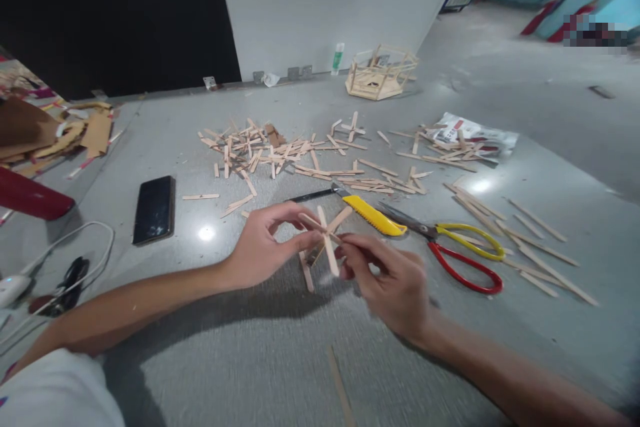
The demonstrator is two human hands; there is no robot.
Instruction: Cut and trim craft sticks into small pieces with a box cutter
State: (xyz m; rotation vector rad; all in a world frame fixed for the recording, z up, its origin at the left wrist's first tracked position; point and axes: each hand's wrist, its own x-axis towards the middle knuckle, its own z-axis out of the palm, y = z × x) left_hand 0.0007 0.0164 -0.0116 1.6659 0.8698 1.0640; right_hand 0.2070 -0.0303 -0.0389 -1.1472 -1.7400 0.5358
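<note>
Both hands meet over the grey floor at a small piece made of crossed wooden craft sticks [326, 243]. My left hand [267, 247] pinches its left side with thumb and fingers closed on the sticks. From the right, my right hand [387, 280] grips the same piece with pinched fingers. A loose stick [306, 272] lies just below the piece. A yellow utility knife [373, 215] and red and yellow scissors [457, 250] lie just beyond my right hand.
Several loose craft sticks [280, 150] are scattered further out, with longer ones [530, 247] at the right. A stick-built basket [381, 73], a glue tube [339, 58], a plastic packet [473, 133], a black phone [155, 209], cardboard scraps [75, 130] and white cables [60, 260] lie around.
</note>
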